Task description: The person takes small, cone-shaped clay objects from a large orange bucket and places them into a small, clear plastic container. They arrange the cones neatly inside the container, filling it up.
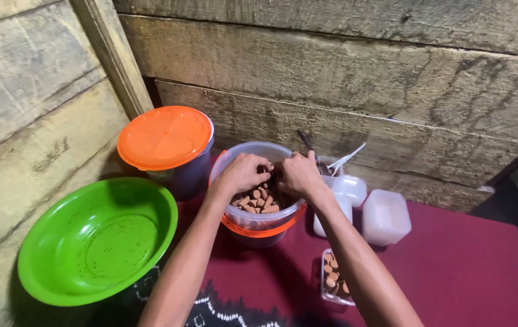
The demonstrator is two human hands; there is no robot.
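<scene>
In the head view, a clear plastic tub (259, 209) with an orange band near its base stands at the centre of the frame on a worktop (465, 266) covered in dark red cloth with a black-and-white patterned edge at the bottom. The tub holds small, stubby, tan-pink pieces (258, 201) heaped in its lower part. Both forearms reach up from the bottom edge and bend at the wrist over the tub's mouth. The left hand (244, 172) is curled, fingers tucked down inside the rim among the pieces; whether it grips any cannot be told. The right hand (298, 174) is likewise curled knuckles-up, just beside the left, its grasp hidden. To the left of centre stands a dark tub with a smooth orange lid (165, 137), and at lower left a glossy green bowl (97, 240). Right of the hands sit frosted white containers (385, 217), and a small clear tray (333, 280) of the same pieces lies under the right forearm. Rough wooden planks (356, 79) form the wall behind.
</scene>
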